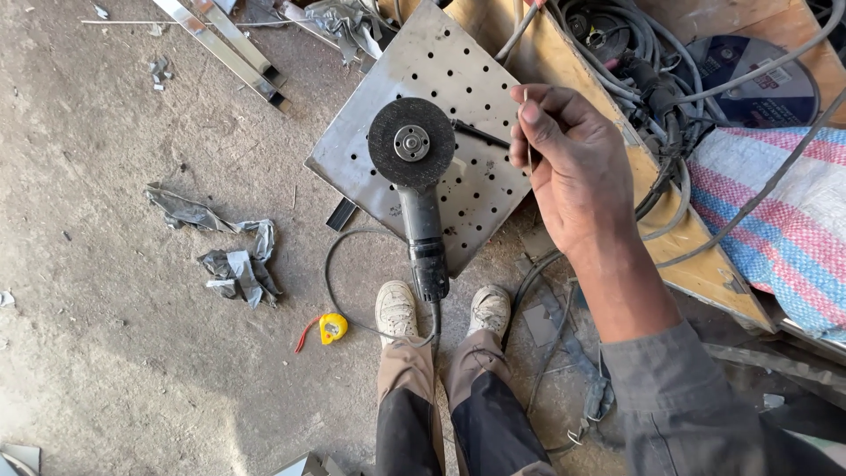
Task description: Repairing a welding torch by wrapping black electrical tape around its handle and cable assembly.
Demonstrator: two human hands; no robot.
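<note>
thin straight metal rod [527, 123] pinched upright in right hand [573, 172] | above perforated square steel plate [467, 79] on dusty concrete floor [115, 335] | black angle grinder [414, 176] lies on plate, just beside hand (disc up) | yellow tape measure [333, 328] near shoes

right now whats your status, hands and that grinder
Right hand pinching a thin rod; left hand out of view. Angle grinder lies untouched on perforated steel plate. Cables tangled beside it.

Metalworking workshop, floor level. An angle grinder [416, 189] lies on a perforated steel plate [458, 79]; cut metal strips [231, 46], tangled cables [652, 79], a spare cutting disc [749, 84] and scrap litter the dusty concrete floor [115, 335].
</note>
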